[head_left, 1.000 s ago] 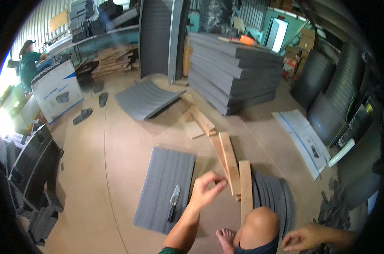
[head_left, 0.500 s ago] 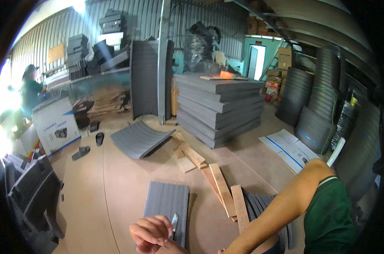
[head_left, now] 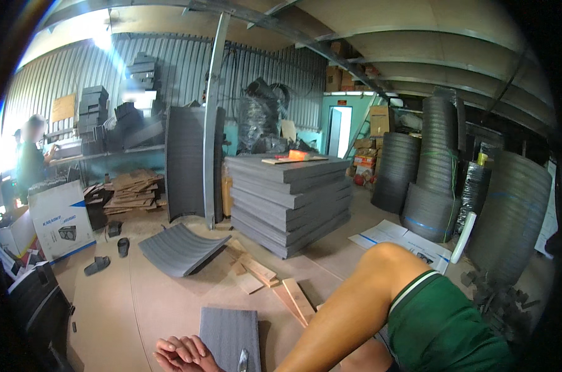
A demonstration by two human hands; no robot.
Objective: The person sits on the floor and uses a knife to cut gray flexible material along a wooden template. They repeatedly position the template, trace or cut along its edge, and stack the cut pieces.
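Observation:
My left hand (head_left: 185, 354) is at the lower edge, its fingers loosely bent and slightly apart, with nothing seen in them. It is just left of a flat grey foam sheet (head_left: 228, 328) on the floor. Over the lower part of that sheet shows a knife (head_left: 243, 359) with a shiny blade; its lower end is cut off by the frame edge, so I cannot tell whether anything holds it. My right hand is out of view. My bare bent leg (head_left: 349, 297) in green shorts fills the lower right.
Wooden boards (head_left: 299, 301) lie beyond the sheet, near a curved foam piece (head_left: 182, 248). A tall foam stack (head_left: 287, 204) stands behind by a metal post (head_left: 214, 136). Foam rolls (head_left: 436, 142) and flattened cardboard (head_left: 386, 232) are right. Sandals (head_left: 97, 266), a white box (head_left: 61, 223) and a person (head_left: 30, 158) are left.
The view has tilted up and swung slightly right, so everything sits lower and further left. My left hand has shifted left, away from the knife, and its fingers have loosened.

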